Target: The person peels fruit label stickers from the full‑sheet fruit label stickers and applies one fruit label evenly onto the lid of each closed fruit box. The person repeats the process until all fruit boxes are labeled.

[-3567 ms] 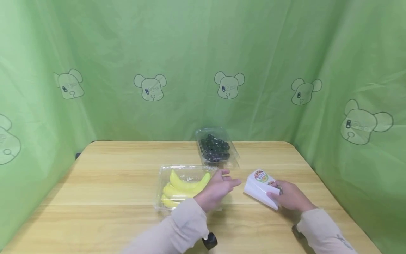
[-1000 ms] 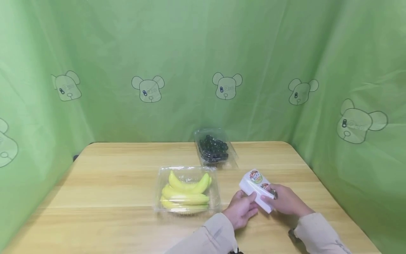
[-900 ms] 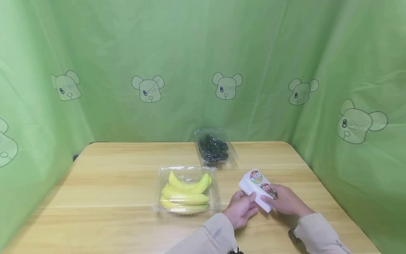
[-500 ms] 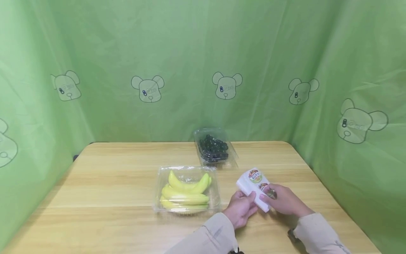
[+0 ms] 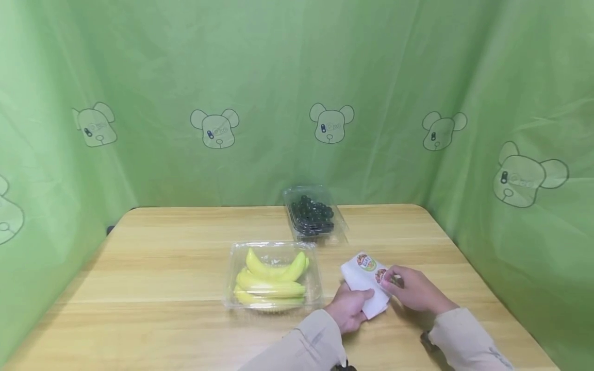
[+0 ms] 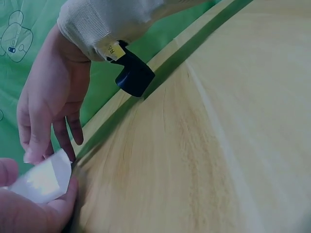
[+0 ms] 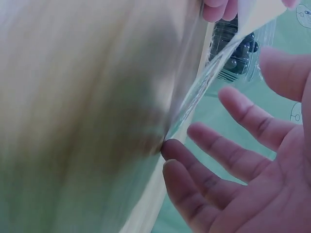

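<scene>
A folded white sheet of stickers [image 5: 364, 283] carries round fruit-printed labels. My left hand [image 5: 348, 309] grips its lower left edge, thumb on top and fingers beneath. At its right edge is my right hand [image 5: 417, 291], thumb and forefinger by the second round label [image 5: 380, 275]. The right wrist view shows the right hand's fingers [image 7: 243, 160] spread and loosely bent, thumb apart from forefinger, with lower fingertips against or very near the sheet's edge. In the left wrist view the white sheet [image 6: 46, 179] lies between both hands. Whether the label is lifted is hidden.
A clear plastic box [image 5: 232, 268] with yellow bananas [image 5: 271, 286] stands left of the hands. Behind it is another clear box [image 5: 341, 229] with dark grapes [image 5: 312, 211]. The wooden table [image 5: 153, 268] is bordered by green curtains [image 5: 274, 62] with bear-head prints.
The left hand came from over the banana box to take hold of the sticker sheet. Since then the sheet has shifted left and downward, and the right hand has loosened at its edge.
</scene>
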Action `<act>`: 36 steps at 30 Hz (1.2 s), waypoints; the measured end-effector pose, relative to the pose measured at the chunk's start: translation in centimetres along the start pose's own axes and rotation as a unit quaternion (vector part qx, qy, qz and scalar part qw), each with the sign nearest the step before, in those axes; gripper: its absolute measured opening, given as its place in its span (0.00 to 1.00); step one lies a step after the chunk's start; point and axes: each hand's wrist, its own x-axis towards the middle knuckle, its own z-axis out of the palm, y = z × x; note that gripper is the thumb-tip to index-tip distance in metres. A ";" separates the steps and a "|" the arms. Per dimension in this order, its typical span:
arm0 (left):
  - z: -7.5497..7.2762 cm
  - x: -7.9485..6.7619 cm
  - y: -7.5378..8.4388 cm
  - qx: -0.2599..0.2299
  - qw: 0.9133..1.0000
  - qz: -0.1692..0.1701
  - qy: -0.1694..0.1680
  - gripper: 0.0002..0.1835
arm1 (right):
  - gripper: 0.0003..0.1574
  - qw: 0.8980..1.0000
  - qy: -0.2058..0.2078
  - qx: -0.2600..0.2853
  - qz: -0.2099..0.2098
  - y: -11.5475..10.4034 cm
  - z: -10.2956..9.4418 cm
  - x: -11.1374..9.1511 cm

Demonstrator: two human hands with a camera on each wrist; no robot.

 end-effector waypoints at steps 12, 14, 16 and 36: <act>-0.4 0.4 -0.1 -0.034 0.999 0.003 0.002 0.27 | 0.10 1.000 0.022 -0.001 0.000 -0.4 0.4 0.2; -0.3 0.5 -0.1 -0.044 0.999 0.010 0.003 0.28 | 0.11 1.000 0.021 -0.003 0.002 -0.4 0.4 0.2; -0.3 0.6 -0.1 -0.055 0.998 0.017 0.005 0.30 | 0.12 1.000 0.018 -0.002 0.001 -0.5 0.4 0.2; -0.4 0.3 0.4 -0.071 0.996 -0.014 -0.057 0.31 | 0.15 0.998 0.013 0.014 -0.058 -1.3 0.6 -0.1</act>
